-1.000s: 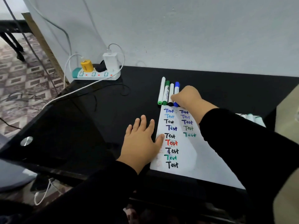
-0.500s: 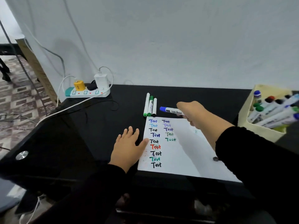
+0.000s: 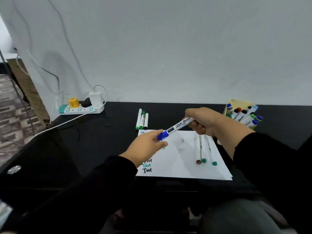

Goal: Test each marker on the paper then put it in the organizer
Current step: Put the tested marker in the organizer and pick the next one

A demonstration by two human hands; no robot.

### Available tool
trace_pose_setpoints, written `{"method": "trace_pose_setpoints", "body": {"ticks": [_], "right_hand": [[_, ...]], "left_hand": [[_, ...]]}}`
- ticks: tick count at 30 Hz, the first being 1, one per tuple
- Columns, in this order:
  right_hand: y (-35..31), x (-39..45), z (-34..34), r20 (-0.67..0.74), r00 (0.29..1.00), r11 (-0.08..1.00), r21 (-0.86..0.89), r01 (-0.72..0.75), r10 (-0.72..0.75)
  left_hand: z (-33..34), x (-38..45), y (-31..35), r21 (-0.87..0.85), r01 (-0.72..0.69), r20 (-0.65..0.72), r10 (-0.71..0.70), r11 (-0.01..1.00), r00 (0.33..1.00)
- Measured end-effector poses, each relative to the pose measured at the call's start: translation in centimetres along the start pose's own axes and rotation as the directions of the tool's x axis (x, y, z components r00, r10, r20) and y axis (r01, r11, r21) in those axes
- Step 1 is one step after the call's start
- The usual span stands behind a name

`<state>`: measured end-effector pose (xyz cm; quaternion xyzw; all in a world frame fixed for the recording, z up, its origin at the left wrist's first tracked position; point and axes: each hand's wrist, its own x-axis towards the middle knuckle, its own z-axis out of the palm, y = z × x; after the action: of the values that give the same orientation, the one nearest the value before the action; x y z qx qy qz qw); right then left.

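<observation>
At the far left of the worktop a power strip sits against the wall, its white cable trailing off the left edge. Further right, three capped markers lie side by side just beyond the top edge of the paper. The paper's left column carries rows of the word "Test" in several colours.

Above the paper, the left hand has its fingers pinched on the blue cap of a whiteboard marker. The right hand grips the other end of the barrel, fingers curled round it. The marker hangs in the air, slanting up to the right, cap not yet off.

So the step in hand looks like uncapping before the test stroke. The next move likely calls for pulling the two hands apart along the barrel, then bringing the tip down to a bare part of the sheet. The middle of the paper is unmarked and open.

On the paper's right part lie more pens, caps toward the person, so a stroke there would be cramped. The sheet's near edge sits close to the worktop's front edge.

At the far right, the organizer stands near the wall, already holding several markers. The way to it from the paper looks unobstructed.
</observation>
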<state>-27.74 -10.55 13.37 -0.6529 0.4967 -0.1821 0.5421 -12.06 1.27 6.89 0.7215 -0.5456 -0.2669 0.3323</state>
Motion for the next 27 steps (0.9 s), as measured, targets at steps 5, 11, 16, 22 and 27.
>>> {"method": "trace_pose_setpoints", "body": {"ticks": [5, 11, 16, 22, 27], "right_hand": [[0.2, -0.6, 0.8, -0.046, 0.998, 0.958, 0.287, -0.023, 0.038], [1.0, -1.5, 4.8, -0.166, 0.981, 0.955, 0.293, -0.048, 0.1], [0.6, -1.9, 6.6, -0.257, 0.953, 0.9, 0.434, -0.036, 0.162], [0.7, -1.8, 7.9, -0.276, 0.949, 0.894, 0.449, -0.011, 0.15], [0.8, -1.6, 7.5, -0.251, 0.953, 0.892, 0.45, -0.039, 0.168]], "left_hand": [[-0.2, -0.8, 1.1, -0.224, 0.019, -0.078, -0.037, 0.974, 0.996], [-0.5, -1.0, 2.4, -0.192, 0.047, -0.066, -0.061, 0.98, 0.996], [-0.9, -1.0, 2.6, -0.084, 0.046, -0.119, -0.056, 0.995, 0.991], [-1.0, -1.4, 3.0, 0.06, 0.001, -0.164, 0.009, 0.998, 0.986], [-1.1, -1.7, 3.2, 0.047, 0.013, -0.081, -0.009, 0.999, 0.997]]}}
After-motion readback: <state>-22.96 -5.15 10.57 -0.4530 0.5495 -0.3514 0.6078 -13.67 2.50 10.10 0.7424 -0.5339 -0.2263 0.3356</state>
